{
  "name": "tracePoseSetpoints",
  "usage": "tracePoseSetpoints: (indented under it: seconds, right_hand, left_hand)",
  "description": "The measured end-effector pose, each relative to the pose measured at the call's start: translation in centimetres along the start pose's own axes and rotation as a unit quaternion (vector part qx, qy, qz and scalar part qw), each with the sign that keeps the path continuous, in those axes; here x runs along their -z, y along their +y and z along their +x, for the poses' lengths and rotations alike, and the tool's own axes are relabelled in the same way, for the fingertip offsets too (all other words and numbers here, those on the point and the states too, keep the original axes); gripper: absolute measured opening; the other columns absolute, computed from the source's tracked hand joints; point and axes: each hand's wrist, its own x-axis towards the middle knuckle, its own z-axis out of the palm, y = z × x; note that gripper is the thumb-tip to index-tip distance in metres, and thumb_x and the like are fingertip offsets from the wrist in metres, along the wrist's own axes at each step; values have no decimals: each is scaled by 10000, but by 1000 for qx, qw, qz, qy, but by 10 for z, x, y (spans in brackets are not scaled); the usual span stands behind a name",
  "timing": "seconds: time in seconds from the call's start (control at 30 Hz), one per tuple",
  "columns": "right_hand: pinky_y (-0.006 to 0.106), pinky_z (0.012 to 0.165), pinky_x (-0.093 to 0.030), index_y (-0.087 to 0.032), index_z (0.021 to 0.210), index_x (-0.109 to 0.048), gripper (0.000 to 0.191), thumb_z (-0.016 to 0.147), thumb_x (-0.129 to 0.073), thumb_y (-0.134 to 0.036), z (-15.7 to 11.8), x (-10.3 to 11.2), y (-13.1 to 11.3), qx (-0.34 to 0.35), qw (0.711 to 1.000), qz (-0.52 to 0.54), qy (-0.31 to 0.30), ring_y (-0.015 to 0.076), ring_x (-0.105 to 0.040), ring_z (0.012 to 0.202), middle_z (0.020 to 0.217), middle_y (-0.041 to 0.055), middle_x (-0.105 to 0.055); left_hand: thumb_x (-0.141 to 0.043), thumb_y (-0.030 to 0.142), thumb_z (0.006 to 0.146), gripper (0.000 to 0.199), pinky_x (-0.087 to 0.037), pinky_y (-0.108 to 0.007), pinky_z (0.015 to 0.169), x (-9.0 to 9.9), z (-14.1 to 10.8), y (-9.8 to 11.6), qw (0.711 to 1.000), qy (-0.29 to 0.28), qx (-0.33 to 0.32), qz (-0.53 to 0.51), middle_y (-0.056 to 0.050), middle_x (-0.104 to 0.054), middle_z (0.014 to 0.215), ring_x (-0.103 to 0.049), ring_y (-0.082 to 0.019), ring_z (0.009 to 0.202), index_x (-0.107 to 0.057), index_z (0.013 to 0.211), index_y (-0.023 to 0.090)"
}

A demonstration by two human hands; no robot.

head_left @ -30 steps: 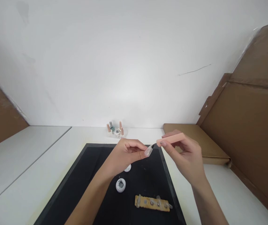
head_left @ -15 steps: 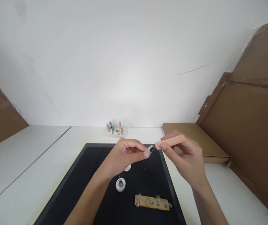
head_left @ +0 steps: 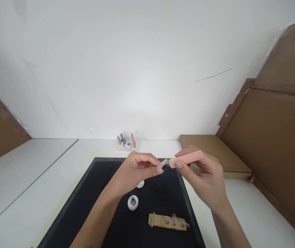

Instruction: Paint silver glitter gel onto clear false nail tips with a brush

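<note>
Between the thumb and fingers of my left hand (head_left: 134, 174) is a pale, translucent false nail (head_left: 161, 166). My right hand (head_left: 206, 179) grips a nail polish brush (head_left: 187, 158) by its long peach cap. The brush's dark tip reaches the false nail's face and seems to touch it. Below my hands, a small open white jar (head_left: 133, 202) with grey, glittery contents sits on the black mat (head_left: 118, 227). A white round lid (head_left: 140, 184) lies partly behind my left wrist. Several clear nail tips rest on a yellowish strip (head_left: 162, 224) at the lower right.
At the back, a clear holder (head_left: 126, 149) carries several peach-capped and grey-green polish bottles. A flat cardboard box (head_left: 209, 151) lies behind my right hand on the white table (head_left: 59, 172). Cardboard panels (head_left: 271, 131) stand at both sides, with a white wall (head_left: 147, 69) behind.
The brush has shifted slightly left and down along the false nail. The nail has tilted a little in my left hand, and both grips stay the same.
</note>
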Motion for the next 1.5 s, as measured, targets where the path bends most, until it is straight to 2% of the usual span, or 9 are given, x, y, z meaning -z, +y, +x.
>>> tracePoseSetpoints:
  seconds: [0.23, 0.43, 0.77, 0.93, 1.07, 1.17, 1.37, 1.5]
  right_hand:
    - [272, 496, -452, -271, 834, -666, 122, 877, -649, -158, -2, 2, 2, 16, 999, 6, 30, 134, -606, 609, 778, -8, -696]
    - [284, 512, -491, -285, 863, -671, 71, 871, -671, -214, -4, -4, -3, 33, 999, 33, 11, 145, -634, 610, 806, -7, -727]
    - [283, 529, -462, -279, 844, -667, 203, 832, -652, -76, 0, -1, -2, 54, 998, 8, 17, 150, -613, 644, 744, -15, -690]
    - [294, 518, -478, -293, 888, -665, 155, 853, -667, -143, -4, -2, -2, 60, 997, 35, 38, 146, -613, 617, 816, -9, -717]
    - [305, 515, -497, -311, 931, -687, 163, 860, -674, -165, -4, -5, -5, 69, 996, 59, 15, 157, -633, 631, 859, 8, -735]
    - [294, 502, -493, -296, 907, -691, 172, 836, -695, -139, -2, -6, -7, 56, 998, 40, 1, 164, -649, 648, 804, 8, -734]
    - [284, 482, -454, -261, 855, -672, 157, 819, -683, -109, 0, -3, -8, 48, 999, 12, 19, 145, -602, 580, 723, 0, -698]
    - [297, 501, -468, -285, 908, -684, 183, 824, -694, -122, -3, -2, -7, 50, 997, 45, 38, 165, -626, 628, 742, -3, -700]
  left_hand:
    - [-802, 223, 716, 97, -445, -213, 609, 0, -1, 2, 1000, 1, 7, -18, 0, -669, 657, -571, -110, 644, -759, 668, 151]
    - [-812, 212, 699, 81, -468, -224, 632, 1, 0, 5, 1000, 7, 12, -6, -11, -696, 676, -605, -124, 661, -761, 682, 151]
    - [-820, 220, 714, 73, -498, -213, 650, 3, -3, 4, 999, -7, 0, -47, 2, -709, 682, -616, -110, 661, -770, 689, 173]
    - [-832, 249, 701, 107, -509, -230, 656, 5, -3, 5, 999, -3, 5, -48, -5, -711, 685, -619, -119, 654, -764, 680, 170]
    - [-831, 247, 706, 104, -502, -218, 656, 4, -1, 6, 999, -12, 4, -42, -12, -715, 708, -632, -121, 678, -772, 711, 162]
    - [-813, 222, 732, 76, -489, -193, 653, 3, -1, 7, 999, -23, -2, -49, 0, -707, 693, -627, -103, 672, -773, 708, 163]
    - [-799, 177, 750, 65, -476, -164, 625, 4, -2, 5, 998, -25, -9, -61, 19, -706, 679, -609, -78, 649, -777, 689, 180]
    - [-786, 171, 766, 59, -478, -155, 629, 6, -3, 5, 998, -27, -5, -62, 26, -715, 684, -607, -70, 646, -786, 712, 194]
